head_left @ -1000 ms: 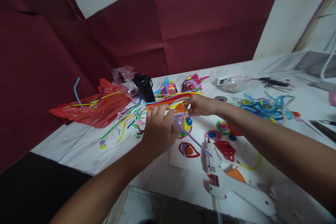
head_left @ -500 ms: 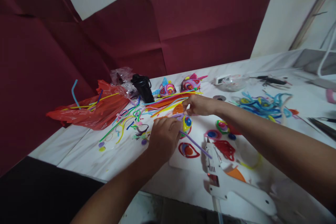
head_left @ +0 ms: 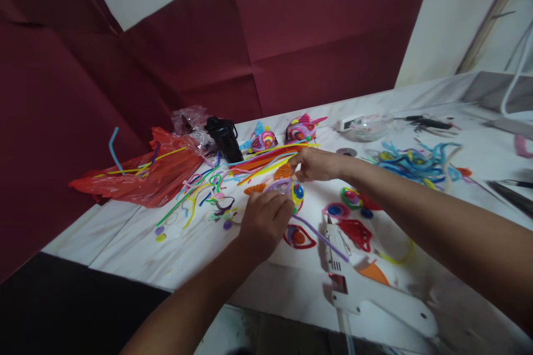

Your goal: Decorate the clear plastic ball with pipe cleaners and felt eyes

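Observation:
Between my hands is a pipe-cleaner mask (head_left: 297, 193) with a round blue and yellow eye and two orange ear-like pieces (head_left: 282, 171). My left hand (head_left: 270, 216) curls over its near side, fingers bent and closed, covering much of it. At the far right edge, my right hand (head_left: 313, 164) pinches the mask beside one orange piece. A purple pipe cleaner (head_left: 322, 237) runs from under my left fingers toward the hot glue gun (head_left: 353, 288); how it joins the mask is hidden. Just below lies a red eye-shaped piece (head_left: 300, 237) with an orange centre.
Two finished-looking masks (head_left: 262, 138) stand at the back by a black bottle (head_left: 225, 138). A red plastic bag (head_left: 141, 177) and loose pipe cleaners lie left. Blue pipe cleaners (head_left: 416, 161), pliers (head_left: 435, 125) and a red coiled piece (head_left: 356, 234) are to the right.
My left hand has shifted slightly right over the mask, uncovering more of the left orange piece. The purple pipe cleaner's free end has moved right and nearer me. My right hand stays nearly still.

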`<move>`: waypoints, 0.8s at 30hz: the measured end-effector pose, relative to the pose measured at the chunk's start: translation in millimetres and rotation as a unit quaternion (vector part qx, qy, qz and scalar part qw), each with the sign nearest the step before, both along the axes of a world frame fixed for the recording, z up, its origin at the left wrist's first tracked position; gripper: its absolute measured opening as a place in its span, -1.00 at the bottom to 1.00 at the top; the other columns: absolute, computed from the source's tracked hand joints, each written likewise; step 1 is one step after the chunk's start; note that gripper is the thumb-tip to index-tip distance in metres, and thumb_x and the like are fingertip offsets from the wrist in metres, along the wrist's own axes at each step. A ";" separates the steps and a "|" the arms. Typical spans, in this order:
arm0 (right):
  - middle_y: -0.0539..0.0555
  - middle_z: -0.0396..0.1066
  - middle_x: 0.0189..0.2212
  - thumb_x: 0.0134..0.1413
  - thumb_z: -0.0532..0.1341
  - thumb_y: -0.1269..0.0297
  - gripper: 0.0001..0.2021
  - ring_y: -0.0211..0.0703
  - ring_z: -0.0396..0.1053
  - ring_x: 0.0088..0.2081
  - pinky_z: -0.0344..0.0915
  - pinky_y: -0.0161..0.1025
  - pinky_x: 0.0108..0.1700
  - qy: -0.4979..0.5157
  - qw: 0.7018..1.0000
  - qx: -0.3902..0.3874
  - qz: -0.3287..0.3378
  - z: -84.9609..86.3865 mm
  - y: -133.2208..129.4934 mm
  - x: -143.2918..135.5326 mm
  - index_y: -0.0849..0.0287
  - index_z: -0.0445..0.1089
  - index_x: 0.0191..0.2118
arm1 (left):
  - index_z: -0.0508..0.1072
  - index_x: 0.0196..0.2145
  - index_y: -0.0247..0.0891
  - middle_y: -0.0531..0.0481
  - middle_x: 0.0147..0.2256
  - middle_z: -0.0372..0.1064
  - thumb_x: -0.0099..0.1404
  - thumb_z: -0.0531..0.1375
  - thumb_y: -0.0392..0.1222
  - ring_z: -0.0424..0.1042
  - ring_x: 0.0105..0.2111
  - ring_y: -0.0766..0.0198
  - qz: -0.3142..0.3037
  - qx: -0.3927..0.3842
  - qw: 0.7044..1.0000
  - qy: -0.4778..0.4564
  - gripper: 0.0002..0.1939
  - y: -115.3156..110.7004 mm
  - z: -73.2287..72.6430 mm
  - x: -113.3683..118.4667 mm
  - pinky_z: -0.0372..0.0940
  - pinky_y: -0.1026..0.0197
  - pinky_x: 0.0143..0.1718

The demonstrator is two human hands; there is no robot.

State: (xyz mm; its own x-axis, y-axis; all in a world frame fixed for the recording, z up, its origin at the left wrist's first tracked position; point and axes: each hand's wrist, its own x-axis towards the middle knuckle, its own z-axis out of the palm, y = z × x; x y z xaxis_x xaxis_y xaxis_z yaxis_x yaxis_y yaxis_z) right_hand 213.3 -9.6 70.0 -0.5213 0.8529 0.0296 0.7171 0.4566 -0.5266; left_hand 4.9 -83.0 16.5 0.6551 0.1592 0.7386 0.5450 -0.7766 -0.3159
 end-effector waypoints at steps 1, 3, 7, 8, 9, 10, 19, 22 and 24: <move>-0.13 0.21 -0.67 -0.16 0.18 0.45 -0.92 -0.29 0.16 -0.55 0.13 -0.30 -0.41 -0.001 1.000 -0.001 -0.001 -0.6 0.4 -0.2 0.16 0.35 -0.55 | 0.46 -0.20 -0.31 -0.03 -0.26 0.58 0.39 0.15 -0.32 0.50 -0.18 0.24 0.000 0.006 1.000 0.003 -0.91 -0.6 -0.2 -0.1 0.25 0.15 -0.18; -0.13 0.22 -0.67 -0.15 0.18 0.45 -0.92 -0.30 0.16 -0.55 0.12 -0.31 -0.41 -0.004 1.000 -0.003 -0.002 -1.9 1.3 -0.6 0.16 0.36 -0.55 | 0.46 -0.21 -0.31 -0.03 -0.26 0.58 0.40 0.13 -0.32 0.49 -0.17 0.24 0.003 0.012 1.000 0.012 -0.90 -1.5 -1.0 -0.1 0.23 0.15 -0.18; -0.12 0.26 -0.66 -0.12 0.19 0.43 -0.94 -0.29 0.19 -0.54 0.15 -0.30 -0.40 -0.005 1.000 -0.007 -0.003 -3.9 3.0 -0.7 0.18 0.40 -0.51 | 0.46 -0.22 -0.31 -0.03 -0.24 0.58 0.42 0.10 -0.32 0.49 -0.15 0.24 0.008 0.024 0.999 0.035 -0.88 -1.8 -3.8 -0.8 0.20 0.14 -0.21; -0.11 0.27 -0.65 -0.11 0.19 0.42 -0.94 -0.29 0.20 -0.54 0.16 -0.31 -0.40 -0.005 1.000 -0.009 -0.003 -4.4 3.6 -0.6 0.18 0.41 -0.49 | 0.46 -0.21 -0.30 -0.03 -0.23 0.58 0.42 0.11 -0.32 0.49 -0.14 0.24 0.010 0.029 0.999 0.039 -0.88 -1.6 -4.9 -1.2 0.20 0.14 -0.21; -0.10 0.29 -0.63 -0.10 0.19 0.43 -0.93 -0.28 0.21 -0.53 0.16 -0.31 -0.40 -0.005 1.000 -0.011 -0.002 -5.0 4.3 -0.6 0.18 0.42 -0.48 | 0.46 -0.21 -0.30 -0.02 -0.21 0.58 0.41 0.11 -0.32 0.48 -0.13 0.25 0.011 0.034 0.998 0.042 -0.88 -1.2 -6.0 -1.8 0.20 0.15 -0.21; -0.09 0.31 -0.61 -0.09 0.19 0.44 -0.92 -0.28 0.23 -0.52 0.17 -0.31 -0.40 -0.005 1.000 -0.013 -0.002 -5.6 5.2 -0.5 0.19 0.43 -0.46 | 0.46 -0.20 -0.29 -0.02 -0.20 0.59 0.41 0.11 -0.32 0.48 -0.12 0.25 0.012 0.039 0.998 0.045 -0.89 -0.7 -7.2 -2.4 0.20 0.15 -0.21; -0.02 0.47 -0.50 -0.10 0.16 0.56 -0.76 -0.23 0.38 -0.44 0.25 -0.34 -0.36 -0.001 0.999 -0.043 0.011 -11.0 10.2 0.2 0.21 0.50 -0.30 | 0.44 -0.19 -0.28 -0.04 -0.14 0.58 0.37 0.18 -0.33 0.50 -0.09 0.21 0.014 0.082 0.993 0.087 -0.93 3.0 -13.8 -5.9 0.23 0.13 -0.19; 0.03 0.52 -0.43 -0.08 0.15 0.57 -0.70 -0.20 0.42 -0.39 0.28 -0.33 -0.34 0.001 0.999 -0.047 0.012 -11.8 10.4 1.7 0.23 0.50 -0.20 | 0.44 -0.20 -0.31 -0.06 -0.13 0.58 0.36 0.19 -0.35 0.51 -0.11 0.19 0.007 0.095 0.992 0.089 -0.94 3.5 -13.1 -6.0 0.25 0.11 -0.19; 0.06 0.55 -0.36 -0.05 0.16 0.55 -0.68 -0.18 0.44 -0.37 0.30 -0.33 -0.32 0.003 0.999 -0.046 0.016 -12.4 10.9 2.6 0.23 0.50 -0.15 | 0.44 -0.21 -0.32 -0.07 -0.13 0.58 0.35 0.19 -0.37 0.52 -0.12 0.17 0.003 0.104 0.990 0.092 -0.94 3.6 -12.3 -6.0 0.26 0.11 -0.21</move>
State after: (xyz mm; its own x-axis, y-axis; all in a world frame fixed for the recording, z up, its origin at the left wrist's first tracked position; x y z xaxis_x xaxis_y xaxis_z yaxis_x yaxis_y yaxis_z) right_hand 215.9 1.3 57.6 -0.5490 0.8346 -0.0453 0.6989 0.4287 -0.5725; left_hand -1.1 -79.4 4.2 0.7807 0.0206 0.6246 0.4686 -0.6807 -0.5632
